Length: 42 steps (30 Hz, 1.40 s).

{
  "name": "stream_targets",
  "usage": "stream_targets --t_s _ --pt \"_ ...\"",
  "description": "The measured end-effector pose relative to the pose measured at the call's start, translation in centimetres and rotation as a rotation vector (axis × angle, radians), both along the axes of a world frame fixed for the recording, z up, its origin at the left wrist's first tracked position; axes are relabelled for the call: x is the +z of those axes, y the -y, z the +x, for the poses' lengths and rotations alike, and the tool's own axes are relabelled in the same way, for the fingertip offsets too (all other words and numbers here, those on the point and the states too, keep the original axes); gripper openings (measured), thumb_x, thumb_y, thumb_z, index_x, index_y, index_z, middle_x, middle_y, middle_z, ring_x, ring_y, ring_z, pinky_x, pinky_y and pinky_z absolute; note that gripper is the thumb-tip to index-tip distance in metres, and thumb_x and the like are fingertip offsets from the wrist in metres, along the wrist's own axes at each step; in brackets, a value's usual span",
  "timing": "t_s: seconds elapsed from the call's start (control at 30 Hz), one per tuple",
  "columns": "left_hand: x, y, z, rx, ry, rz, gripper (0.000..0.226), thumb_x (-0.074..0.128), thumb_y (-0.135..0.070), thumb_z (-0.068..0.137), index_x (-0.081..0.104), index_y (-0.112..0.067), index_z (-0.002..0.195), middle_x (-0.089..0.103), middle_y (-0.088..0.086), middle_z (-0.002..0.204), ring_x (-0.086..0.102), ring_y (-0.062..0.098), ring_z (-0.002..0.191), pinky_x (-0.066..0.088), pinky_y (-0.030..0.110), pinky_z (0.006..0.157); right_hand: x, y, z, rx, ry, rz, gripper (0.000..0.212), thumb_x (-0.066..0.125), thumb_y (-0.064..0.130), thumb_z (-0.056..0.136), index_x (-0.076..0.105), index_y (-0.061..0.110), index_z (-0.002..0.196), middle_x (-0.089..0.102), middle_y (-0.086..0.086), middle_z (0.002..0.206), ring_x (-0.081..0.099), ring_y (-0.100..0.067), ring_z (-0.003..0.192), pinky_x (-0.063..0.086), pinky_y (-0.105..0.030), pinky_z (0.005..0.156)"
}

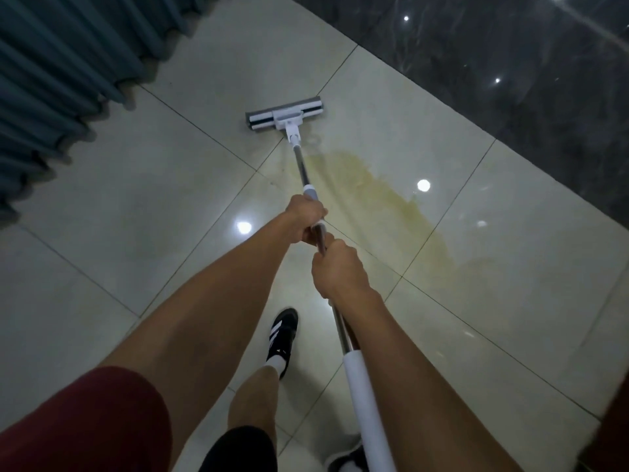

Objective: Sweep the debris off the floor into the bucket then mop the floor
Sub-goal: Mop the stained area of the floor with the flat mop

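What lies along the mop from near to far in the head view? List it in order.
White foam grip → right hand → left hand → bare metal shaft, with the yellowish stain to its right → mop head flat on the tile floor.

You have open floor (143, 185) left and right of the mop head (285, 116). The curtain (58, 63) hems in the far left, just beside bare tile. Your shoe (283, 335) stands near the handle (366, 403), beneath your arms.
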<state>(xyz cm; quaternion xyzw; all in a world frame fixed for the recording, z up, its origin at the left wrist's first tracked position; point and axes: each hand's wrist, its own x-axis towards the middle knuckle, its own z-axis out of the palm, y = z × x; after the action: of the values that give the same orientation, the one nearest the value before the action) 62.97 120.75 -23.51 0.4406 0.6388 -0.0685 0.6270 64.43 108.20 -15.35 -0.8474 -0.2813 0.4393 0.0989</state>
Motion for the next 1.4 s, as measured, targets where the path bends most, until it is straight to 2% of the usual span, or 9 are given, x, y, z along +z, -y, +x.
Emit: stream_targets --t_s 0.13,0.3,0.4,0.5,0.6,0.8,0.93,1.13,1.4 --pt "1.2 6.6 0.8 -0.025 -0.019 -0.014 0.016 0.059 -0.01 0.1 0.057 0.001 0.112 0.061 0.017 0.094 0.065 0.029 0.074 0.058 0.043 0.056 0.5 6.6 1.1 0.008 -0.021 -0.016 0.038 0.043 0.019 0.101 0.045 0.02 0.139 0.061 -0.007 0.097 0.067 -0.027 0.084 0.061 -0.041 0.073" --pt "1.5 17.5 2.0 -0.074 -0.004 0.011 0.002 0.058 -0.003 0.098 0.06 -0.004 0.097 0.062 0.013 0.088 0.065 0.027 0.073 0.06 0.044 0.061 1.5 17.4 3.1 0.063 -0.062 -0.004 0.042 0.045 0.016 0.101 0.045 0.018 0.142 0.063 -0.011 0.117 0.065 -0.029 0.1 0.051 -0.033 0.077" --pt "1.8 24.4 3.0 0.009 -0.029 -0.014 0.021 0.06 -0.007 0.098 0.057 0.004 0.116 0.064 0.022 0.103 0.068 0.034 0.08 0.061 0.048 0.061 1.8 24.2 4.5 0.106 -0.052 -0.003 0.046 0.044 0.015 0.1 0.041 0.021 0.145 0.064 -0.01 0.111 0.066 -0.027 0.091 0.057 -0.037 0.076" --pt "2.1 30.0 3.7 0.02 -0.035 -0.04 0.009 0.059 -0.007 0.099 0.054 -0.001 0.102 0.062 0.019 0.093 0.07 0.038 0.089 0.062 0.054 0.075 2.6 29.6 5.6 0.137 -0.053 -0.028 0.045 0.043 0.017 0.101 0.041 0.022 0.146 0.064 -0.009 0.103 0.066 -0.025 0.083 0.056 -0.035 0.068" --pt "1.8 32.0 3.8 0.094 -0.016 -0.045 0.011 0.061 -0.009 0.098 0.051 -0.007 0.095 0.06 0.017 0.092 0.069 0.039 0.092 0.062 0.056 0.076 3.1 31.5 6.3 0.132 -0.055 -0.035 0.041 0.046 0.019 0.102 0.046 0.018 0.142 0.061 -0.004 0.095 0.061 -0.022 0.077 0.049 -0.029 0.061" --pt "0.7 28.1 3.7 0.223 0.032 -0.045 0.025 0.069 -0.012 0.093 0.057 -0.004 0.113 0.064 0.017 0.095 0.071 0.037 0.09 0.062 0.056 0.076 2.5 27.6 6.8 0.138 -0.008 -0.057 0.035 0.048 0.031 0.103 0.054 0.012 0.132 0.066 -0.01 0.104 0.067 -0.025 0.085 0.047 -0.028 0.065" --pt "-0.1 24.1 3.9 0.236 0.053 -0.027 0.013 0.068 -0.011 0.092 0.056 -0.016 0.093 0.065 0.016 0.096 0.071 0.036 0.089 0.062 0.055 0.078 1.8 23.4 7.1 0.155 0.001 -0.043 0.035 0.049 0.03 0.103 0.052 0.016 0.135 0.067 -0.008 0.098 0.067 -0.023 0.08 0.046 -0.027 0.063" --pt "-0.6 13.6 3.2 0.246 0.087 -0.038 0.018 0.061 -0.011 0.098 0.058 -0.001 0.113 0.064 0.017 0.093 0.066 0.028 0.068 0.059 0.041 0.051 -0.8 13.3 6.3 0.131 -0.022 0.008 0.027 0.051 0.028 0.1 0.058 0.017 0.124 0.066 -0.009 0.094 0.068 -0.026 0.072 0.059 -0.035 0.063" --pt "-1.2 8.5 4.5 0.184 0.075 -0.03 0.016 0.052 -0.012 0.104 0.054 -0.003 0.091 0.063 0.016 0.092 0.066 0.029 0.065 0.057 0.042 0.044 -2.4 7.9 7.7 0.067 -0.079 -0.013 0.025 0.048 0.026 0.099 0.059 0.019 0.12 0.066 -0.009 0.091 0.071 -0.028 0.062 0.063 -0.043 0.058"
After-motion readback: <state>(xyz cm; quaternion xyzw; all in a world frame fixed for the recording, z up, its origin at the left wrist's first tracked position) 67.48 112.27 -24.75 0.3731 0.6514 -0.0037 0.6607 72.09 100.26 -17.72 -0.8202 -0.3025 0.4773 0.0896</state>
